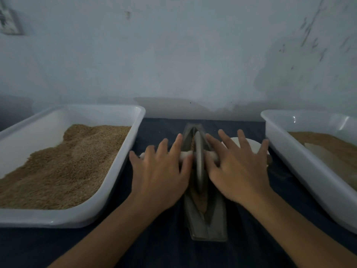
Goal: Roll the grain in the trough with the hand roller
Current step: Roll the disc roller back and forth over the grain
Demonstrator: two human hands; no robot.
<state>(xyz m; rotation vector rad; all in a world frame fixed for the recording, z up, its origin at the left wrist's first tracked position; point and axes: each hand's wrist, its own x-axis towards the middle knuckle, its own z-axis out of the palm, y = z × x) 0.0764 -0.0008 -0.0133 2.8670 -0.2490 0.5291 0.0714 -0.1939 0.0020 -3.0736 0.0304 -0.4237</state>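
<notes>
The rolling looks to be under way: the hand roller (199,161) stands on edge in the trough (207,225), grain (201,206) lies along the groove under and nearer than the wheel, and how much is left to crush cannot be told. The left hand (160,171) and right hand (238,171), two in all, press flat with fingers spread on the axle either side of the wheel. One trough, one roller; two white trays (108,190) of grain flank the trough, and one white dish (249,147) sits just right of it.

The trough (207,219) looks like dull grey metal; left of the trough, a shiny smooth white plastic tray (58,217); under it, soft dark cloth (154,246), not shiny.
</notes>
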